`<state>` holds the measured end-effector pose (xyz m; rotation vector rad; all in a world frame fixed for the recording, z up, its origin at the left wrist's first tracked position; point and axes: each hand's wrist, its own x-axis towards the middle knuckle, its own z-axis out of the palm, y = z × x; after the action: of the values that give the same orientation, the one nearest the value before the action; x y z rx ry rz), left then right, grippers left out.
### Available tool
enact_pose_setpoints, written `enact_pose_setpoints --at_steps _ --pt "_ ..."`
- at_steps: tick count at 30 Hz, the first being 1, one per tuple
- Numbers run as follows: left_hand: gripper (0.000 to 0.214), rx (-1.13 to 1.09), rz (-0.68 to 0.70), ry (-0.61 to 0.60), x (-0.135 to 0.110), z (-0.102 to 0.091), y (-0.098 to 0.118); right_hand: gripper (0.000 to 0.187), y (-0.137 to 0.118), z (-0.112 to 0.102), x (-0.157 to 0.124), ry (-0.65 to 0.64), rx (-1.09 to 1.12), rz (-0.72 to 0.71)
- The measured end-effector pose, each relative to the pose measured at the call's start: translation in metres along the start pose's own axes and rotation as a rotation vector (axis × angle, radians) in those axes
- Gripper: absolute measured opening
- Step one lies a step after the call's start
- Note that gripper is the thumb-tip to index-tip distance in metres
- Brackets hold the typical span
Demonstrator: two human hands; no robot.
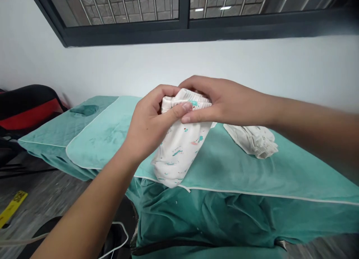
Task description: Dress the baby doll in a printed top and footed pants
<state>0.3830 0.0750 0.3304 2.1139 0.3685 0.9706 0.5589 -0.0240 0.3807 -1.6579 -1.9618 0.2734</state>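
Small white pants (179,150) with a green, red and blue print hang folded lengthwise from both hands, above the front edge of the bed. Their ribbed elastic waistband is at the top. My left hand (153,117) pinches the waistband's left side, thumb in front and fingers behind. On the right side, my right hand (215,98) grips the same waistband, its thumb close to the left thumb. Some of the right fingers are hidden behind the cloth. A second crumpled white garment (254,139) lies on the bed beneath my right forearm.
A green velvety cover (303,180) with white piping spreads over the long bed, which has a face hole (85,110) at its left end. Left of it stands a black and red chair (30,109). A white cable (123,229) hangs at the lower left. Behind are a wall and barred window.
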Motion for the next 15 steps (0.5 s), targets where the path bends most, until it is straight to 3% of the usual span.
enact_pose_setpoints --at_steps 4,7,10,15 --pt "0.055 -0.172 -0.056 -0.014 -0.008 0.004 -0.015 0.034 -0.013 0.002 -0.001 0.094 -0.053 -0.002" --pt "0.064 -0.326 -0.285 -0.171 -0.028 0.013 -0.035 0.033 -0.013 -0.001 -0.001 0.247 -0.045 -0.027" --pt "0.055 -0.476 -0.555 -0.265 -0.061 0.040 -0.052 0.032 -0.004 -0.006 0.002 0.323 -0.026 -0.019" --pt "0.045 -0.844 -0.811 -0.165 -0.112 0.095 -0.067 0.033 0.024 -0.003 0.007 0.294 -0.040 0.079"
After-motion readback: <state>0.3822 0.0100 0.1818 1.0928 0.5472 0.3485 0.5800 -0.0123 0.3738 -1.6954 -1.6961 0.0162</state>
